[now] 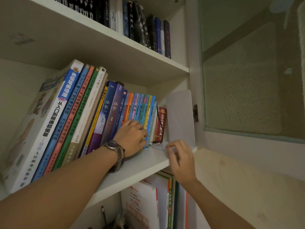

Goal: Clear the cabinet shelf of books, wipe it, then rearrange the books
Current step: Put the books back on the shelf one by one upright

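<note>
With the left hand [132, 138] pressing curled fingers into the thin spines mid-frame and the right hand [179, 156] pinching the white bookend [180, 118] base, pulling that bookend risks the leaning books [99, 116] toppling rightward off the shelf [140, 164].

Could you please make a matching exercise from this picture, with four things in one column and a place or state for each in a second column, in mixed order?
Things:
1. left hand
2. right hand
3. red dictionary
4. white bookend

Places or states:
A. last book at the right end of the row
B. stands upright at the right end of the shelf, apart from the books
C. at the shelf's front edge, beside the bookend's base
D. on the thin colourful books, a watch on its wrist

Pairs: 1-D, 2-C, 3-A, 4-B
</note>
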The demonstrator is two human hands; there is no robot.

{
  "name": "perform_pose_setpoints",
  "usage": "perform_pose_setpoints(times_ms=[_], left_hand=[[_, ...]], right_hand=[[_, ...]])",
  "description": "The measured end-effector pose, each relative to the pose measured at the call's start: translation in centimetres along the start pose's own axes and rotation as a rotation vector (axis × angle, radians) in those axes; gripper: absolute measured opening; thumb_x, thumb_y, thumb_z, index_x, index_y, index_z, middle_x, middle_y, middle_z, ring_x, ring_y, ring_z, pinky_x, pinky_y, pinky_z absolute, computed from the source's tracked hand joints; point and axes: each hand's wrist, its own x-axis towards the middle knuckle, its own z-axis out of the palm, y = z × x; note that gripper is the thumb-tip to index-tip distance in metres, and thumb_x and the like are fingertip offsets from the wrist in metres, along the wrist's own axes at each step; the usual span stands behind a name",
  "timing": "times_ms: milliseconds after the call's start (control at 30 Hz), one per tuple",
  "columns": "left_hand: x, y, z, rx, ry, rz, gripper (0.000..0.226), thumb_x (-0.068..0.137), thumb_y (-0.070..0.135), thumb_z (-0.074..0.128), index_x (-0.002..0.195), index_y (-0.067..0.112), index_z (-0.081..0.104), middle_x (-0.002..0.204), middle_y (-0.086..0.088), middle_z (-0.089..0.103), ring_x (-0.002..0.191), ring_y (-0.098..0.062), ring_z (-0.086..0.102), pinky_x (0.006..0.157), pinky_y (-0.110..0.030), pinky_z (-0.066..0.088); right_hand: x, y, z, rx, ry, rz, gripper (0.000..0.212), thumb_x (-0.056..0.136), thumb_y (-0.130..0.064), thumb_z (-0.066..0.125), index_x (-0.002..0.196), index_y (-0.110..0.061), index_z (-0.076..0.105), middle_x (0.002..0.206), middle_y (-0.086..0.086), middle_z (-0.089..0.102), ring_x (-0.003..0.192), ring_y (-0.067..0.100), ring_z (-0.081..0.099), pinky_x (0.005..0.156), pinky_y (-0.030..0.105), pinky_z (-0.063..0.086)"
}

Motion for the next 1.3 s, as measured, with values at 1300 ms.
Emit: perform_pose_setpoints(times_ms=[1300], left_hand=[[14.3,-2.5,0.4,0.324,0.112,-0.005,0.043,0.093,0.040,0.050,0.128,0.015,0.046,0.131,-0.005,0.048,0.120,-0.021,0.045,0.102,-0.034,0.034]], right_hand=[[-0.6,0.7,2.3,0.045,0.203,0.066,0.022,0.080,-0.025,0.035,0.071,-0.015,0.053,0.075,-0.007,0.046,0.075,0.012,0.045,0.075,0.019,0.030]])
